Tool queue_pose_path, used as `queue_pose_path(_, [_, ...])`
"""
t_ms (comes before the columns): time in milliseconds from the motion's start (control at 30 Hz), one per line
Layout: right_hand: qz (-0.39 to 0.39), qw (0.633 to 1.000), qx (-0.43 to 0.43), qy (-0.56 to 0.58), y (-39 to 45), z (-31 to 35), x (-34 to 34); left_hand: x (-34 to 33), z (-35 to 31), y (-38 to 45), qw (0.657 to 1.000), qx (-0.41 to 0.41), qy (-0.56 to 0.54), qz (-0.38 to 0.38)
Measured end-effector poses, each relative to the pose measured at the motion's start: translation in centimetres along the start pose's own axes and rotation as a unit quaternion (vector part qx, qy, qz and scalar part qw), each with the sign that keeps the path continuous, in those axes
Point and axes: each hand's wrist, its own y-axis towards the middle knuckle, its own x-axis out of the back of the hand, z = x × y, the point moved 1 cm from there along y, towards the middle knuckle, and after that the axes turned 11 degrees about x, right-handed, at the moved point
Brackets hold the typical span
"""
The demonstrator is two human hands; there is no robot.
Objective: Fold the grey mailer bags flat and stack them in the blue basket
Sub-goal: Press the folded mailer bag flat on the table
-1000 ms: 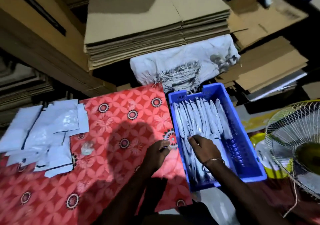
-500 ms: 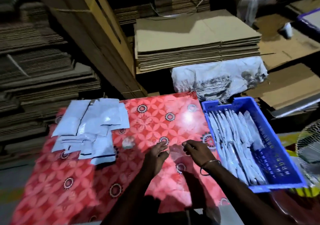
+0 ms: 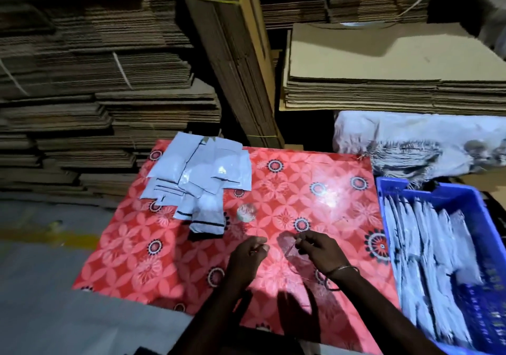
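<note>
Both hands are held low over the near middle of the tabletop (image 3: 273,190), which is covered with a red flowered cloth. The left hand (image 3: 247,253) is seen with fingers curled inward; whether anything is pinched in it cannot be told. The right hand (image 3: 319,250) is likewise curled, fingertips together, and something faint and transparent may lie between the two hands, but this is not resolved. A bangle is worn on the right wrist.

The unfolded grey mailer bags (image 3: 202,174) lie in a loose, overlapping pile at the far left of the tabletop, well apart from both hands. The blue basket (image 3: 473,201) stands at the right edge of the tabletop, with folded bags (image 3: 427,258) packed in it on edge, in rows.

Risks noted, as judgement:
- The pile is slippery and fanned out; more than one bag could be dragged along if the top one is pulled by a corner, and some lie close to the far edge, where they could be pushed off.
- The glossy cloth offers little friction, so a bag may slide while being creased, giving a skewed fold.
- The basket rows lean; a carelessly inserted bag could topple or spread them.
- Lighting is dim and patchy, so edges may be misjudged.
</note>
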Motion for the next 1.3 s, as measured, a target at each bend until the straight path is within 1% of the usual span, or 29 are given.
queue_pose_path(267, [0.056, 0.998, 0.015, 0.026, 1.4, -0.3, -2.0, -0.5, -0.3, -2.4, 0.991, 0.062, -0.095, -0.065])
queue_pose_path(367, [0.083, 0.996, 0.012, 0.021, 1.7, -0.2, -3.1, -0.2, 0.3, -3.3, 0.984, 0.088, -0.140, -0.071])
queue_pose_path(567, [0.118, 0.992, 0.027, 0.026, 4.0, 1.5, -5.6, 3.1, 1.1, -2.5, 0.982, 0.086, -0.125, -0.108])
queue_pose_path(633, [0.127, 0.991, 0.040, 0.009, 6.0, 2.7, -6.5, 4.7, 0.5, -1.3, 0.978, 0.079, -0.145, -0.124])
queue_pose_path(700, [0.125, 0.991, 0.047, 0.002, 8.3, 4.1, -7.7, 6.5, 0.2, 0.3, 0.972, 0.063, -0.163, -0.156])
queue_pose_path(767, [0.141, 0.988, 0.065, -0.026, 11.3, 5.9, -9.4, 8.9, -0.4, 1.7, 0.967, 0.053, -0.173, -0.180])
queue_pose_path(900, [0.132, 0.981, 0.113, -0.081, 18.7, 10.9, -13.3, 14.4, -2.4, 4.8, 0.945, 0.021, -0.243, -0.217])
queue_pose_path(967, [0.111, 0.981, 0.130, -0.092, 22.5, 13.4, -15.4, 17.1, -3.2, 6.4, 0.932, 0.004, -0.272, -0.240])
queue_pose_path(1033, [0.086, 0.982, 0.140, -0.097, 26.2, 15.6, -17.5, 19.5, -3.9, 7.9, 0.927, -0.015, -0.273, -0.256])
queue_pose_path(1167, [0.046, 0.978, 0.165, -0.122, 32.6, 20.0, -20.5, 23.1, -4.6, 10.6, 0.926, -0.025, -0.289, -0.243])
queue_pose_path(1300, [0.033, 0.977, 0.141, -0.153, 38.1, 21.6, -23.1, 24.7, -4.6, 11.8, 0.933, -0.023, -0.278, -0.226])
